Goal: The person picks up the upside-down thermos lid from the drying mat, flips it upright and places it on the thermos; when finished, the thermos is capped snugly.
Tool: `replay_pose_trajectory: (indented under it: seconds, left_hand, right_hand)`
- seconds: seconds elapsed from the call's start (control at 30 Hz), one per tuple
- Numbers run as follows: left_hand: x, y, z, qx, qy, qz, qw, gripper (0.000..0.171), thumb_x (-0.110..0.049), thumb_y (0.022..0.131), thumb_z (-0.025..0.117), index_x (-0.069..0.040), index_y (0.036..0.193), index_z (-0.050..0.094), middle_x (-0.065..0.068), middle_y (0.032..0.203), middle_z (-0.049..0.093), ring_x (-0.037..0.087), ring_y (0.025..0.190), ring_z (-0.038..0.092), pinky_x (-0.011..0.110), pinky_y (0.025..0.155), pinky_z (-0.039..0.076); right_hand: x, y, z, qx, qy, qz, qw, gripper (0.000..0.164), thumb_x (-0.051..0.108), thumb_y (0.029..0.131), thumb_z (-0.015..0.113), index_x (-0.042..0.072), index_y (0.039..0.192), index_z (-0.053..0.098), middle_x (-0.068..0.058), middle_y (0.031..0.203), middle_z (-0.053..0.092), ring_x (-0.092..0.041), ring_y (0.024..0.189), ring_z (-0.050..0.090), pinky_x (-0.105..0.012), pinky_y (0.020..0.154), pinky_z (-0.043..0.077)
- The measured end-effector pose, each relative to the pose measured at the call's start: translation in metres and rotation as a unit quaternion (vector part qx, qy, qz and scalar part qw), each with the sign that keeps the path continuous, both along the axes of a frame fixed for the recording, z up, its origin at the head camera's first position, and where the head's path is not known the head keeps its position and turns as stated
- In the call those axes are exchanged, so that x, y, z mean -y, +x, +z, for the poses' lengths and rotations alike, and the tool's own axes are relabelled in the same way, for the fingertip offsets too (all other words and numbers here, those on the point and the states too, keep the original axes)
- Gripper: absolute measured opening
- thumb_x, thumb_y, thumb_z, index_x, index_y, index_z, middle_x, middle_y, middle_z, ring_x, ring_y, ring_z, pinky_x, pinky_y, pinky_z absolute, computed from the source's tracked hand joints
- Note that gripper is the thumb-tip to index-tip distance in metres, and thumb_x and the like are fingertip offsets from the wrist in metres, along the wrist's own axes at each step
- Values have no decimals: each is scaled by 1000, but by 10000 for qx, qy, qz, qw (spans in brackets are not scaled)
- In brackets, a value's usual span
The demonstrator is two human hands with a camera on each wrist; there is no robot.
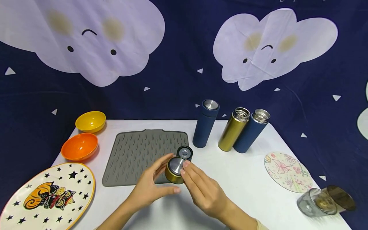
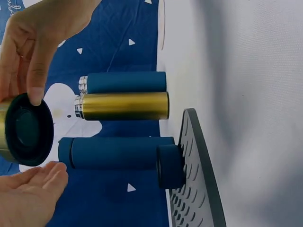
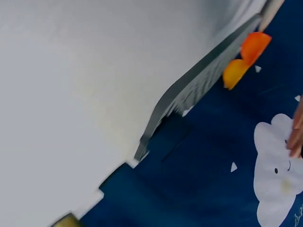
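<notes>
My right hand (image 1: 205,193) pinches a gold flask lid (image 1: 174,177) with a silver top. In the left wrist view, its thumb sits at the rim of the lid's dark hollow underside. The left hand (image 1: 149,185) is beside the lid, fingers extended and thumb apart; whether its fingertips touch the lid I cannot tell. Just beyond, a dark lid (image 1: 185,152) stands on the grey ridged mat (image 1: 143,153), inner side up. Farther back are an uncapped gold flask (image 1: 233,131), an uncapped navy flask (image 1: 250,135) and a navy flask (image 1: 204,127) with its lid on.
At the left are a yellow bowl (image 1: 90,123), an orange bowl (image 1: 80,147) and a large oval plate (image 1: 83,204) with a cat picture. A patterned round mat (image 1: 287,172), a clear glass (image 1: 309,204) and a brown glass (image 1: 343,198) occupy the right side.
</notes>
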State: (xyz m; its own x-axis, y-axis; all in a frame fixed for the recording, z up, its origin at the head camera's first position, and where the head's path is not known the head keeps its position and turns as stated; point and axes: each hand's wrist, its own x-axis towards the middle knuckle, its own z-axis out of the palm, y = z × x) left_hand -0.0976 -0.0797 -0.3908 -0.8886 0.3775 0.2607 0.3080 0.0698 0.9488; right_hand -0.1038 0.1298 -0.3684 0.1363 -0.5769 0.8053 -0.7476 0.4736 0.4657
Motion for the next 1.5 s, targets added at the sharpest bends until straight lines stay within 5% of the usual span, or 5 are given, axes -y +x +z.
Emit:
replay_pose_trajectory:
  seconds: [0.5,0.87,0.97,1.2,1.5]
  left_hand:
    - [-8,1,-1,-682,-336,-568,9955,84,-24,73,89,-24,145,46,-8,134,61,14,120,60,32,97,50]
    - [-20,-19,2,-1039,-254,-153,9941,75,-16,68,92,-22,133,54,-5,126,65,13,114,62,32,96,52]
    - [-21,-25,7,-985,-250,-22,9948,75,-16,67,92,-21,132,54,-3,127,65,13,115,61,32,96,51]
    - [-20,-26,14,-689,-420,298,9963,76,-17,66,93,-24,132,54,-5,126,66,14,116,61,40,99,50]
    - [-17,-21,15,-574,-389,368,9969,75,-20,66,93,-24,131,55,-8,125,65,13,115,61,39,99,49]
  right_hand:
    - [-17,-9,-12,-1545,840,644,9823,18,0,96,55,-11,97,69,-26,94,72,-37,86,72,-35,76,61]
    - [-45,-33,-25,585,-775,-511,9940,27,11,95,60,-9,113,62,-29,111,64,-37,95,66,-39,79,56]
    - [-62,-53,-34,1825,-2353,-1437,9438,55,14,85,75,-12,127,52,-29,124,57,-39,109,59,-37,90,51]
    - [-93,-110,-39,4601,-5051,-2579,6832,80,18,78,83,1,140,36,-21,135,41,-33,128,45,-51,101,41]
    - [-91,-134,-51,4302,-5236,-3552,6439,82,27,75,85,5,140,40,-20,135,49,-45,120,54,-62,95,43]
